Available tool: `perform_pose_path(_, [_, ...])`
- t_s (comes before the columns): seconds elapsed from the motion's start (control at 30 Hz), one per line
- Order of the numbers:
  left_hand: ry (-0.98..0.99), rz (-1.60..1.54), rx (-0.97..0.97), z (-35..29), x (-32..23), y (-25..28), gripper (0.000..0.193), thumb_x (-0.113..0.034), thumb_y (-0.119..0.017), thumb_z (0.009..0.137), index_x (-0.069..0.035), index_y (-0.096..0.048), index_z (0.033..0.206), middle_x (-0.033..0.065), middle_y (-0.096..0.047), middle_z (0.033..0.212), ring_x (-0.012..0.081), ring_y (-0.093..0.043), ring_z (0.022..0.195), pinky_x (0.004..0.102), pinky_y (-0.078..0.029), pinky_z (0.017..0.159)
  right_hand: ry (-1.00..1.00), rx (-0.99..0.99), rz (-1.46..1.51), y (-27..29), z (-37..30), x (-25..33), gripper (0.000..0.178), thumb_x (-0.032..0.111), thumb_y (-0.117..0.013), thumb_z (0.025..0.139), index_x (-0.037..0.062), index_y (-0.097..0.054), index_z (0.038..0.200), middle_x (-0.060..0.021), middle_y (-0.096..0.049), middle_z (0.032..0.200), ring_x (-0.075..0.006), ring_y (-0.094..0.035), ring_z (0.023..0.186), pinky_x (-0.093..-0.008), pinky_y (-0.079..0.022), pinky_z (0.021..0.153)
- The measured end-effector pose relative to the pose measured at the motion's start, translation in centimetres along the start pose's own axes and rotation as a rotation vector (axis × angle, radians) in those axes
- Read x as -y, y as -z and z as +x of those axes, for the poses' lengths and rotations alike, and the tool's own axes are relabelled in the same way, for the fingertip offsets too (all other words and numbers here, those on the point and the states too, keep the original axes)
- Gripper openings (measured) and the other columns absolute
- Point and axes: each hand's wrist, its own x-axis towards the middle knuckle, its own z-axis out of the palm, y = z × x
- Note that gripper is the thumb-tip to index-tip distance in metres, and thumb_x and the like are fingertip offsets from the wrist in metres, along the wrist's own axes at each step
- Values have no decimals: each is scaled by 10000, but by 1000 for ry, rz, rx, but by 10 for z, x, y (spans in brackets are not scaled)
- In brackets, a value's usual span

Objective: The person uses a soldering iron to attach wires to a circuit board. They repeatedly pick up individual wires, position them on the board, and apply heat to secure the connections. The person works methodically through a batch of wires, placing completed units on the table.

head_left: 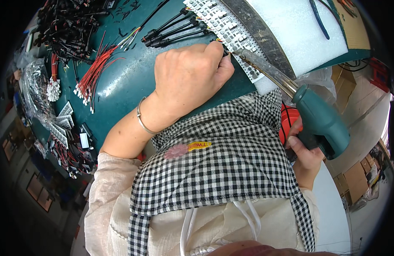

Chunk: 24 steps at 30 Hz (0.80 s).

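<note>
My left hand (pixel 184 79) is closed in a pinch at the edge of a white circuit board panel (pixel 231 30). A bit of black cable (pixel 225 53) shows between its thumb and forefinger; the rest is hidden by the hand. My right hand (pixel 305 153) is wrapped round the handle of a teal soldering gun (pixel 318 115). The gun's metal tip points at the board, close beside my left fingertips; I cannot tell whether it touches. Several black cables with connectors (pixel 175 32) lie along the panel's edge beyond my left hand.
A dark curved strip (pixel 269 36) lies across the panel and a white foam sheet (pixel 305 32). On the green table (pixel 133 70), at left, are red wires (pixel 98 68), a heap of black cables (pixel 69 30) and small modules (pixel 84 138). Something red (pixel 289 121) sits behind the gun.
</note>
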Motion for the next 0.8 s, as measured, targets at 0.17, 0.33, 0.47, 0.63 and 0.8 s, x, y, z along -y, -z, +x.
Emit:
perform_pose_path(0.17, [-9,-12,4,2,0,1,259,-196,-733,731,-79,-529,622,51,-516,500,238,-507,403,351,-387,385,19,-85,77,-12,2,1,593,34,-716,686,-103,-467,1207,-111,-553,707,-156,-512,497,-242,-428,440])
perform_pose_path(0.33, [-21,-13,-4,3,0,1,271,-198,-733,730,-77,-520,615,49,-513,503,238,-503,402,349,-388,383,85,-135,227,-7,8,8,639,110,-731,712,-144,-431,1217,-91,-515,606,-143,-468,430,-236,-409,398])
perform_pose_path(0.47, [-12,-6,-2,3,0,2,272,-200,-732,730,-78,-518,614,48,-511,501,238,-499,398,348,-387,381,101,-133,217,-6,14,17,653,147,-746,716,-153,-430,1203,-85,-500,577,-140,-461,418,-227,-398,383])
perform_pose_path(0.63, [-20,11,8,2,-1,3,270,-200,-730,732,-80,-519,612,47,-509,495,236,-499,395,345,-385,379,63,-87,198,-7,3,3,606,90,-739,708,-141,-442,1183,-127,-551,722,-148,-496,459,-235,-425,400])
perform_pose_path(0.8, [-25,6,-4,2,-1,0,268,-198,-728,731,-80,-521,608,47,-509,492,235,-500,394,343,-387,379,161,98,37,7,-1,-18,538,-66,-683,683,-93,-471,1177,-181,-547,1080,-171,-561,568,-273,-475,443])
